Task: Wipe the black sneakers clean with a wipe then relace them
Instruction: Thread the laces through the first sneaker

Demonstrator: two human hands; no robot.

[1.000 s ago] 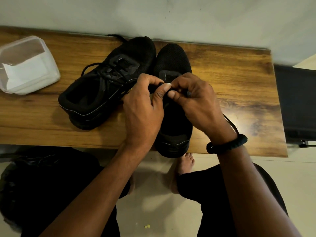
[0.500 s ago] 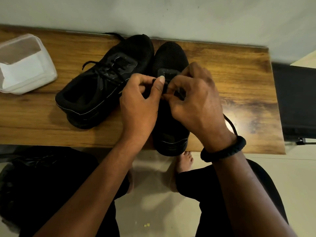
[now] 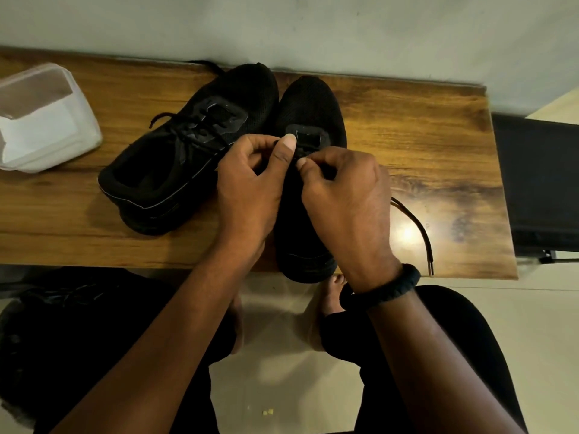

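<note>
Two black sneakers stand on a wooden table (image 3: 423, 145). The left sneaker (image 3: 188, 151) lies angled with its laces threaded. The right sneaker (image 3: 308, 117) points away from me, its heel over the near edge. My left hand (image 3: 250, 186) and my right hand (image 3: 344, 195) sit over its eyelet area, fingers curled, thumbs nearly touching, pinching the black lace there. One loose lace end (image 3: 419, 233) trails out from under my right hand onto the table. The eyelets under my hands are hidden.
A translucent plastic tub (image 3: 44, 117) with white wipes sits at the table's left end. A dark chair or box (image 3: 539, 183) stands to the right of the table. My bare feet and dark trousers are below the near edge.
Both hands stay on the right sneaker's lace area, working the lace with small finger shifts. The loose lace end to the right now shows more fully on the table.
</note>
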